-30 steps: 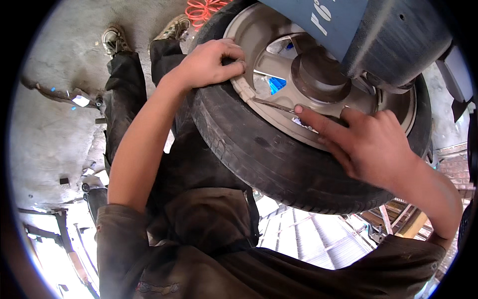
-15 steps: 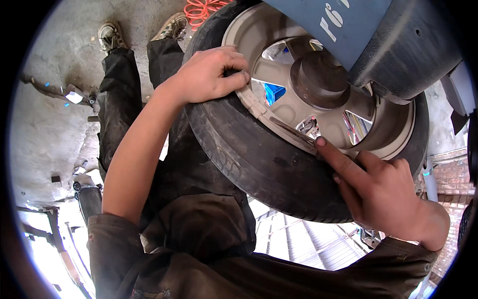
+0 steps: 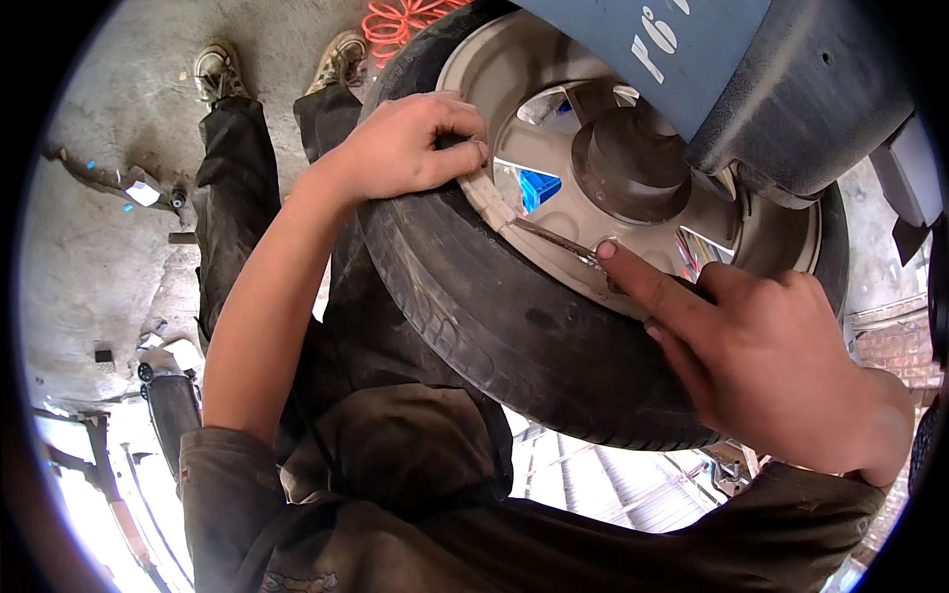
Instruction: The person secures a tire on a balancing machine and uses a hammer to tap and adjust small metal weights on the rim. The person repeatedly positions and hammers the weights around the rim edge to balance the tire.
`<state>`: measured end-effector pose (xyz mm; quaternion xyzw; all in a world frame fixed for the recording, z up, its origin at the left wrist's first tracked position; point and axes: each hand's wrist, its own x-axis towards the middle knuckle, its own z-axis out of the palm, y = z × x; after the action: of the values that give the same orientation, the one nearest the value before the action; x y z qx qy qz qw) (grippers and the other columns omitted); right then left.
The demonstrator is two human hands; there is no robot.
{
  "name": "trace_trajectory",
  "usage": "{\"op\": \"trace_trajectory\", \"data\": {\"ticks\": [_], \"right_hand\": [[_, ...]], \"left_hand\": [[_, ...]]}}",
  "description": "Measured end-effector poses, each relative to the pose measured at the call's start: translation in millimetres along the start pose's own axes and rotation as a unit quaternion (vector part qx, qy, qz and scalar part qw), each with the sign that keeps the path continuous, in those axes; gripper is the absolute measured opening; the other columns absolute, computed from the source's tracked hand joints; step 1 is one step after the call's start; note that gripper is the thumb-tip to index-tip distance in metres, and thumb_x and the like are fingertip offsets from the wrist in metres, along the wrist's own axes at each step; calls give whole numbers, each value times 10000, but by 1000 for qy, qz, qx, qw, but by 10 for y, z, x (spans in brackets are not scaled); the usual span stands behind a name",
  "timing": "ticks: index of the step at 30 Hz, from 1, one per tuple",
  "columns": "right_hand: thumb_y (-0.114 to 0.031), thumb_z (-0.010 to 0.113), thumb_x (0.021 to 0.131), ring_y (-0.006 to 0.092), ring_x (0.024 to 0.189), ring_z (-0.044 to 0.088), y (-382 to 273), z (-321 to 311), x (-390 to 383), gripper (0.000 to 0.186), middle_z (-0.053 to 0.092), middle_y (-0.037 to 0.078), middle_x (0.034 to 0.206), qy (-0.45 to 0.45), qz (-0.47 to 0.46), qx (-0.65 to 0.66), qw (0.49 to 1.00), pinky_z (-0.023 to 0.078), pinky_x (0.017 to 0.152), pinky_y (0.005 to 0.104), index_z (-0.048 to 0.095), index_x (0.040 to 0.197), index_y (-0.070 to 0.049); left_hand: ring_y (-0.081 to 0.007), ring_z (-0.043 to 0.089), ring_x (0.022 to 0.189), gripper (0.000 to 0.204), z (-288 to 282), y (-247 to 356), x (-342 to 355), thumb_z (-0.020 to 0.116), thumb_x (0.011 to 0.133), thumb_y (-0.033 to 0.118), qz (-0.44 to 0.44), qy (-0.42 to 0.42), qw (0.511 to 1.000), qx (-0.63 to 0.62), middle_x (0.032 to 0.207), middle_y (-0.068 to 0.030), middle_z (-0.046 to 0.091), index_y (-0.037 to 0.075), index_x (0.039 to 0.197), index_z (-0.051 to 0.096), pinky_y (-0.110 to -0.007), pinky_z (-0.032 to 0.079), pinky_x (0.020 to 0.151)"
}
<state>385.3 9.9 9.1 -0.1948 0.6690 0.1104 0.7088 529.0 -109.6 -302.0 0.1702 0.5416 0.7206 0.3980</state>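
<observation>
A black tyre [image 3: 484, 296] on a beige alloy wheel [image 3: 549, 262] sits at a machine's dark hub [image 3: 628, 168]. My left hand [image 3: 415, 148] has its fingers curled over the upper-left rim edge, on some pale strips stuck along it. My right hand [image 3: 751, 356] holds a thin, dark metal tool [image 3: 549, 237], index finger stretched along its near end and the other fingers bent beneath. The tool's tip touches the rim by the lower end of those strips. How the lower fingers grip it is hidden.
A blue-grey machine housing [image 3: 796, 89] overhangs the wheel at upper right. A coiled orange hose [image 3: 395, 25] lies beyond the tyre. A blue plastic object [image 3: 539, 190] shows between spokes. Small scraps [image 3: 143, 193] and a dark cylinder [image 3: 173, 405] are at left.
The tool slid down-right along the rim by half a second ago, and now sits back up-left at the strips. My left hand still rests on the rim; the view has shifted slightly.
</observation>
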Motion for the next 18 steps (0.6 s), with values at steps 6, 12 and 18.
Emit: {"op": "trace_trajectory", "data": {"ticks": [6, 12, 18], "right_hand": [[-68, 740, 915, 304, 614, 664, 130, -23, 96, 598, 653, 133, 754, -13, 44, 187, 981, 506, 583, 395, 590, 1492, -106], [-277, 687, 1007, 195, 595, 660, 138, -146, 336, 477, 694, 153, 792, -113, 237, 337, 904, 508, 560, 355, 627, 1355, 42], [-389, 616, 1042, 216, 597, 656, 103, -164, 555, 502, 670, 160, 754, -234, 318, 429, 812, 531, 578, 387, 662, 1217, 80]], "left_hand": [[-282, 599, 925, 215, -94, -94, 148, 660, 929, 173, 33, -53, 998, -5, 871, -120, 619, -38, 905, 691, -381, 483, 862], [-234, 609, 980, 300, -204, -231, 267, 614, 1014, 252, -17, -68, 993, -95, 947, -117, 656, -11, 992, 756, -363, 475, 924], [-296, 618, 1046, 301, -141, -347, 306, 599, 1003, 283, 127, -67, 976, 163, 974, -105, 681, 39, 936, 762, -410, 460, 1048]]}}
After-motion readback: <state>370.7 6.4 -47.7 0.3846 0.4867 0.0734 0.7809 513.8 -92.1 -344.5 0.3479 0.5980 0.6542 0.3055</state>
